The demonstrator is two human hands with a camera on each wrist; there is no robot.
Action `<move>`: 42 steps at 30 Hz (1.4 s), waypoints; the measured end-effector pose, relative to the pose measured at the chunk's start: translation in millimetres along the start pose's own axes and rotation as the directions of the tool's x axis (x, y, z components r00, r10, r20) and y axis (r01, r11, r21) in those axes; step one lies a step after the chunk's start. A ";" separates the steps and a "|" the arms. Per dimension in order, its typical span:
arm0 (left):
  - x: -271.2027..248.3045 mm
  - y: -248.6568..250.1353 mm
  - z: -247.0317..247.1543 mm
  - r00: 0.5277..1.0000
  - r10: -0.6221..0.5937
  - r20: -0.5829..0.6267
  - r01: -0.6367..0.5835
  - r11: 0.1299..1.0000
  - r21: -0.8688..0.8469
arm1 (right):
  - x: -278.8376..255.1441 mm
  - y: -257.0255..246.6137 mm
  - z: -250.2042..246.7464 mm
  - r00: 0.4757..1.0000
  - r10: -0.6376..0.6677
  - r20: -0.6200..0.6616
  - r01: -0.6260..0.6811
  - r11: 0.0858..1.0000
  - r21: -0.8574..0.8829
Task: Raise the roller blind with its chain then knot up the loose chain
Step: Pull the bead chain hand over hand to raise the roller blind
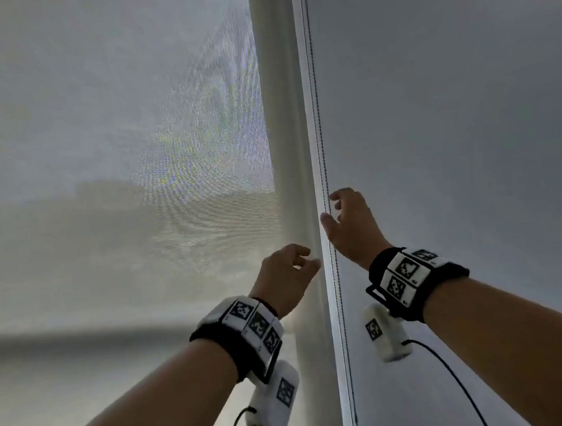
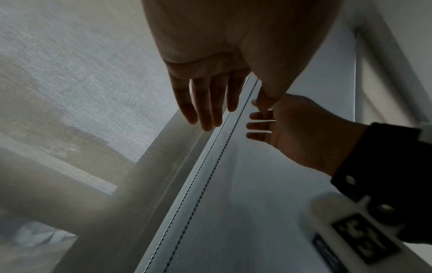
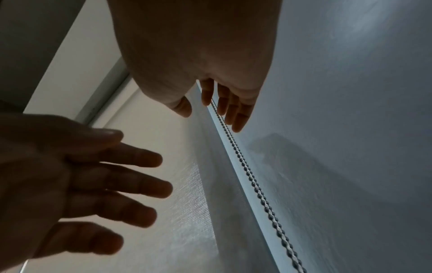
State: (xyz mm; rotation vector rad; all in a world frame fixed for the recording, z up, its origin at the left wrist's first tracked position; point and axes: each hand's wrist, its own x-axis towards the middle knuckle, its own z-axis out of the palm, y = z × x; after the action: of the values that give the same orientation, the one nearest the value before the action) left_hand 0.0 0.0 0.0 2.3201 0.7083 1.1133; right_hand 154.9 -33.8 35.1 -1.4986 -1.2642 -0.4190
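Bead chain [image 1: 323, 161] hangs in two strands along the left edge of the right-hand blind [image 1: 449, 96], next to the pale post [image 1: 284, 110]. Right hand [image 1: 350, 227] is up at the chain, fingers loose and spread, thumb and forefinger either side of a strand — no grip closed yet. Left hand [image 1: 286, 273] waits lower and left of the chain, fingers relaxed, holding nothing, likely ready for alternate pulls. Blind looks fully down — raising not started.
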 end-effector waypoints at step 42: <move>19.1 27.6 51.0 0.998 0.004 -0.062 -0.033 0.879 -0.475 | -117.6 28.8 43.0 0.995 0.098 -0.017 -0.081 0.901 0.426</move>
State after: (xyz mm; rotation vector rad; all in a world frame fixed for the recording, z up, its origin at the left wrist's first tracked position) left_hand 58.2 -18.4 -1.1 1.8821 0.3729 1.2102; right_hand 120.6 -48.9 -87.9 -1.1631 -1.1616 -0.0972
